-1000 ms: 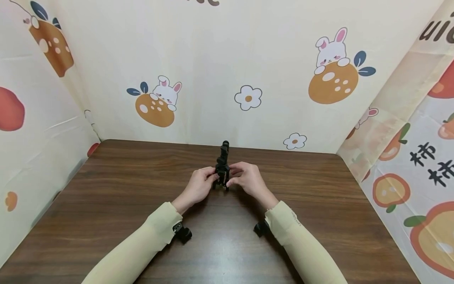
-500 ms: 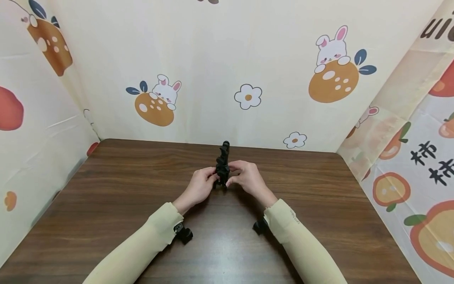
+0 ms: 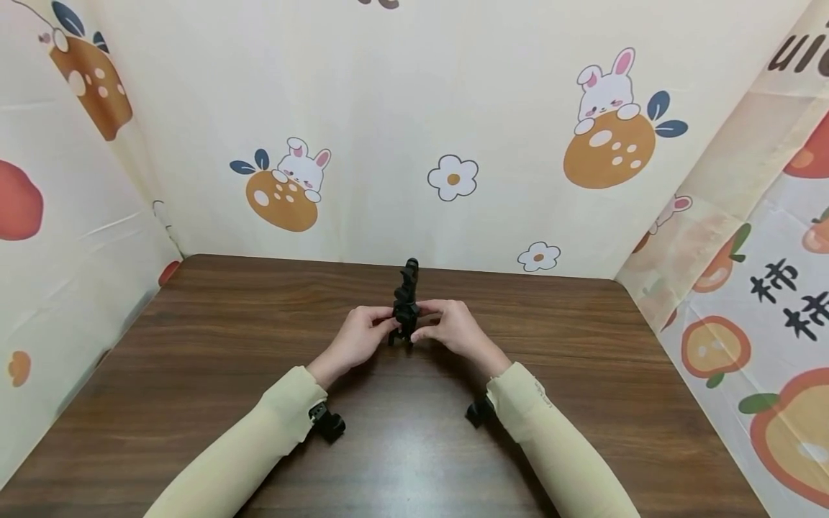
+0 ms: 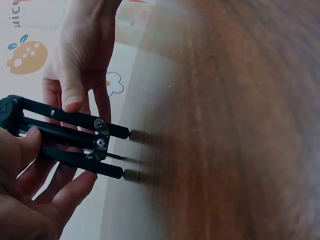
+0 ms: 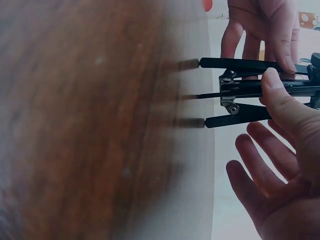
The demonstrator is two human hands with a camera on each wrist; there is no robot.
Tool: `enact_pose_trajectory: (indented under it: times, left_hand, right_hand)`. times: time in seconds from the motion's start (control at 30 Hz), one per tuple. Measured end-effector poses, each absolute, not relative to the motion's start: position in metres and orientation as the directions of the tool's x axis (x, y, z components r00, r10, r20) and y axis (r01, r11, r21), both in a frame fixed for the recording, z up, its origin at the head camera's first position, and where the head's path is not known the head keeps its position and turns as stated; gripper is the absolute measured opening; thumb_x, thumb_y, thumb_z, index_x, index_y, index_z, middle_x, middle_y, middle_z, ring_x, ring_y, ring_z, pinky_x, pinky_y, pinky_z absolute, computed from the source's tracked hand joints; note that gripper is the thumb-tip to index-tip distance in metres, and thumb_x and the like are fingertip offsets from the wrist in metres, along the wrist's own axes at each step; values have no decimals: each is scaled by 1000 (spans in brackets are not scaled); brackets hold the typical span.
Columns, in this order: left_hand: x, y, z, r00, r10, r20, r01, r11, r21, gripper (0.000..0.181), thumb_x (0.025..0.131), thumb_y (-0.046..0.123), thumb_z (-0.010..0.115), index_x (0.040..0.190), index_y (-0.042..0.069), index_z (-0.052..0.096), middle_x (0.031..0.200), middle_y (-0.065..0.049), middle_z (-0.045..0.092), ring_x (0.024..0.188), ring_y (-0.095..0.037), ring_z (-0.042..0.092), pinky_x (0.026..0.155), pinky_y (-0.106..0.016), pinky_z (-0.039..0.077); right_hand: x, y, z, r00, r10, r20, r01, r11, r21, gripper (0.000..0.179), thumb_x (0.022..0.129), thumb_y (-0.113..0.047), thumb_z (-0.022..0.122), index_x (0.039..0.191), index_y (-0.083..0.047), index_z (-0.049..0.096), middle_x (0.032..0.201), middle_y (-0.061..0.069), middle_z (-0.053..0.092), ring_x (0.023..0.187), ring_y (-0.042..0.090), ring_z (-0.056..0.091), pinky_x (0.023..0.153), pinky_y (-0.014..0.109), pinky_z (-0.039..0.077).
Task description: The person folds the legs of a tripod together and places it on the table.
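Observation:
A small black tripod (image 3: pixel 405 308) stands upright near the back edge of the table, its knobbed head on top. My left hand (image 3: pixel 358 335) holds it from the left, thumb and fingers around a leg, and my right hand (image 3: pixel 455 332) does the same from the right. In the left wrist view, metal braces (image 4: pixel 100 142) join the tripod legs (image 4: pixel 80 118) to the centre column. The right wrist view has my right thumb (image 5: pixel 275 85) over the legs, the other fingers spread below. Leg tips are blurred against the tabletop.
The brown wooden table (image 3: pixel 414 446) ends at a cream curtain (image 3: pixel 388 108) printed with rabbits, fruit and flowers. More printed cloth (image 3: pixel 732 345) hangs along the right side. Small black cameras (image 3: pixel 329 424) are strapped to both wrists, close above the tabletop.
The tripod keeps its place. My left wrist has shifted slightly left and my right fingers have dropped a little along the legs.

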State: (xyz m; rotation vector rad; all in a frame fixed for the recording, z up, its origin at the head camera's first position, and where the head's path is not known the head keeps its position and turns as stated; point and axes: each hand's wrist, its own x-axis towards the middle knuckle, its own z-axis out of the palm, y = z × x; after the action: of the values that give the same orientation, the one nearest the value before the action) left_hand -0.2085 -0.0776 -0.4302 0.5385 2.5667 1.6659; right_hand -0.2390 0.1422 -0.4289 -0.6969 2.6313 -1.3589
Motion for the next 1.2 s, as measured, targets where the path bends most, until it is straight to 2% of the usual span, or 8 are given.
enact_pose_trajectory:
  times: [0.1,0.23,0.47,0.63,0.77,0.9,1.03,1.2]
  left_hand:
    - [-209,-79,-430,-940,304,153,261,356,897,21,99,13,62,117,10,74,104,-3,73,78,-16,54,71,-33,41]
    - [-210,-79,-430,-948,283,144,242,348,906,18,99,12,63,112,9,75,101,-3,73,81,-19,57,73,-34,43]
    - [-211,-80,-431,-960,241,140,219,339,915,13,98,11,65,106,9,75,96,-3,72,79,-19,58,72,-34,46]
    - [-211,-82,-432,-964,222,144,216,349,912,13,96,11,67,107,9,74,100,-3,72,89,-19,64,79,-37,51]
    - [-209,-85,-431,-971,192,144,205,348,915,13,93,9,71,107,9,71,101,-3,70,94,-21,65,85,-41,51]
    - [-207,-89,-430,-971,191,141,202,350,915,12,90,8,74,101,8,68,96,-3,69,88,-20,64,82,-39,51]
    - [-206,-92,-432,-954,262,143,233,355,905,14,89,8,76,101,7,69,95,-3,71,87,-18,65,79,-37,50]
    - [-203,-92,-433,-923,358,138,266,339,902,24,87,9,78,110,8,71,104,-3,71,97,-21,65,86,-44,50]
  right_hand:
    - [-239,143,-429,-882,-459,105,-348,485,-802,53,76,-19,88,124,-9,69,111,3,72,106,20,67,88,40,52]
    - [-238,144,-430,-878,-469,99,-350,485,-801,46,79,-17,85,122,-10,69,110,1,71,105,17,67,89,41,52]
    - [-237,142,-430,-886,-448,121,-346,464,-815,16,87,-12,78,102,-13,72,99,-2,72,98,14,67,85,37,54]
    - [-233,140,-429,-901,-415,128,-343,500,-795,6,89,-14,76,93,-14,72,93,-4,71,90,13,66,81,35,54]
    - [-229,139,-428,-910,-394,128,-339,531,-777,5,90,-15,76,90,-15,71,90,-5,71,86,13,65,78,34,53]
    - [-225,139,-427,-918,-374,134,-336,551,-764,7,89,-15,76,87,-16,70,87,-6,71,82,13,64,74,34,52]
    - [-219,138,-426,-920,-362,148,-340,556,-758,8,89,-14,77,86,-16,69,85,-7,71,78,12,65,71,33,52]
    - [-213,135,-424,-911,-373,175,-372,563,-738,10,88,-14,78,85,-17,69,82,-8,71,74,10,65,68,32,51]
